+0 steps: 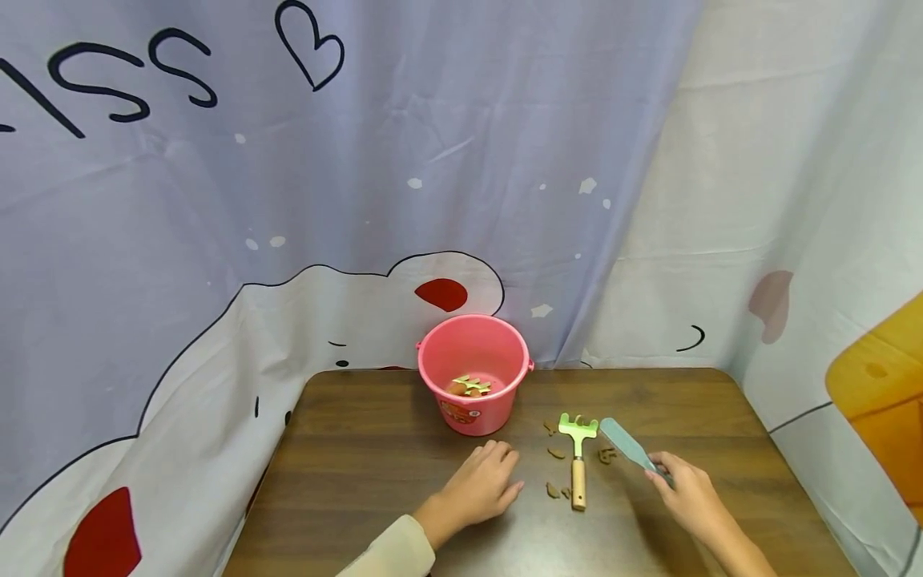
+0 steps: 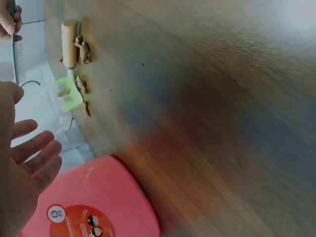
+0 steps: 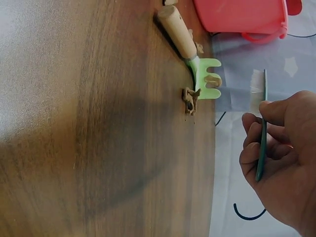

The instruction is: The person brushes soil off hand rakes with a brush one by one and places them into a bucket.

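My right hand [image 1: 688, 493] pinches the handle of a brush [image 1: 626, 442], thumb against fingers. The brush has a pale teal back, and white bristles [image 3: 257, 88] show along one side in the right wrist view. It is held above the table, to the right of a small hand rake [image 1: 578, 453] with green tines and a wooden handle. My left hand [image 1: 481, 482] hovers over or rests on the table left of the rake, fingers relaxed and holding nothing. Small brown scraps [image 1: 554, 490] lie about the rake, and one [image 3: 213, 80] is on its tines.
A pink bucket [image 1: 481, 425] stands at the table's back edge, ahead of my left hand. Inside it are a light green pronged piece [image 1: 472, 385] and some brown bits. A printed curtain [image 1: 433, 200] hangs behind the wooden table [image 1: 346, 481] and along its sides.
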The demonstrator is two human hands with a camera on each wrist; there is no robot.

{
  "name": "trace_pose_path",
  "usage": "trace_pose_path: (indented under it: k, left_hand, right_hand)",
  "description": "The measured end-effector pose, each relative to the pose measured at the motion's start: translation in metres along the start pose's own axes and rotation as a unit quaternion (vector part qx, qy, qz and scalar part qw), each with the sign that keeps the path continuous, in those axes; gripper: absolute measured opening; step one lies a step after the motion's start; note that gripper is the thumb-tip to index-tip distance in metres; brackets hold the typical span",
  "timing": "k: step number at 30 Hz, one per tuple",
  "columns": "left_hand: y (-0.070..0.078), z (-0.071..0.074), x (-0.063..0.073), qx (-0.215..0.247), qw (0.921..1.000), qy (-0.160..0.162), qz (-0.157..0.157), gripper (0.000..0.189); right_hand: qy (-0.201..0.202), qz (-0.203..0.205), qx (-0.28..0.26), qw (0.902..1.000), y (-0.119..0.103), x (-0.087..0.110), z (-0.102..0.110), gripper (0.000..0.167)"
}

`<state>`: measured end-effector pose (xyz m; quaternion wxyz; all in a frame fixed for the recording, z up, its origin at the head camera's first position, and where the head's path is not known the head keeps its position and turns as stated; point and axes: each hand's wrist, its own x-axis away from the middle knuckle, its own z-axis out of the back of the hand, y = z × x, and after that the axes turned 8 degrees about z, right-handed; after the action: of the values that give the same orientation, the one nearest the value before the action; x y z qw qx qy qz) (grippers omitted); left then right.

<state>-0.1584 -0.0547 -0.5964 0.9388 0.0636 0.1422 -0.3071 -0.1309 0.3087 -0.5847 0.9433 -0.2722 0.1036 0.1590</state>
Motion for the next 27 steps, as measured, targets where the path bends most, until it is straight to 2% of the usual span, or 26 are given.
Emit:
trace_pose_path:
  k: [4, 12, 18, 22, 27]
  left_hand:
    - [0.002, -0.008, -0.012, -0.008, 0.9997, -0.017, 0.017, 0.042]
    - [0.015, -0.017, -0.037, -0.003, 0.9928, -0.096, 0.071, 0.052]
    - [0.032, -0.024, -0.051, -0.006, 0.9882, -0.114, 0.103, 0.048]
    - [0.049, -0.028, -0.061, 0.018, 0.9811, -0.126, 0.145, 0.049]
    - [0.072, -0.035, -0.074, 0.069, 0.9682, -0.139, 0.196, 0.049]
  right_hand:
    - [0.002, 0.005, -0.001, 1.0, 0.0, -0.002, -0.001, 0.025]
    - [-0.005, 0.005, -0.003, 1.0, -0.002, -0.004, -0.003, 0.024]
    - [0.01, 0.007, 0.006, 0.9999, 0.0, -0.005, -0.003, 0.02]
    - [0.015, 0.007, 0.007, 0.9998, 0.0, -0.004, -0.002, 0.019]
    - [0.011, 0.007, 0.01, 0.9999, 0.001, -0.004, -0.003, 0.02]
